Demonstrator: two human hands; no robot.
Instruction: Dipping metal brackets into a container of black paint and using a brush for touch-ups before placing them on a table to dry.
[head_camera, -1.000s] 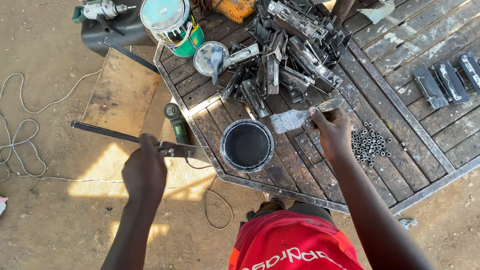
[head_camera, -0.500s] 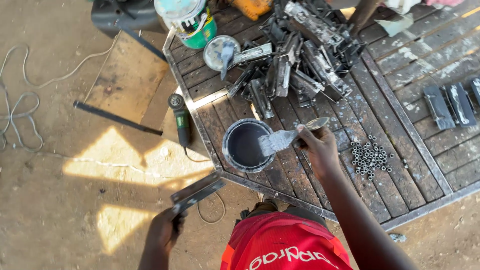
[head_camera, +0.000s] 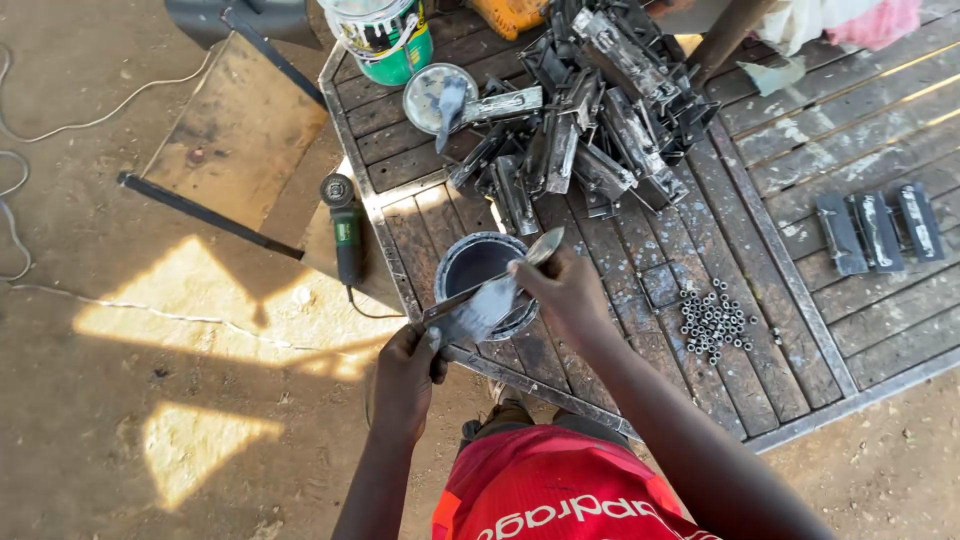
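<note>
My left hand (head_camera: 405, 372) grips one end of a flat metal bracket (head_camera: 455, 310) and holds it over the near rim of a round tin of dark paint (head_camera: 478, 262). My right hand (head_camera: 562, 288) holds a paint-smeared brush (head_camera: 512, 278) whose bristles lie against the bracket. Both hands meet just above the tin, which stands at the near left edge of a slatted metal grate (head_camera: 780, 300) used as a bench.
A heap of dark metal brackets (head_camera: 590, 130) fills the grate's far middle. A green paint can (head_camera: 385, 30) and an open lid (head_camera: 435, 95) sit beyond. Small nuts (head_camera: 712, 320) lie right of my arm. An angle grinder (head_camera: 345, 230) lies on the ground at left.
My left hand picked a bracket up from the ground at left and brought it to the tin. My right hand lowered the brush onto it.
</note>
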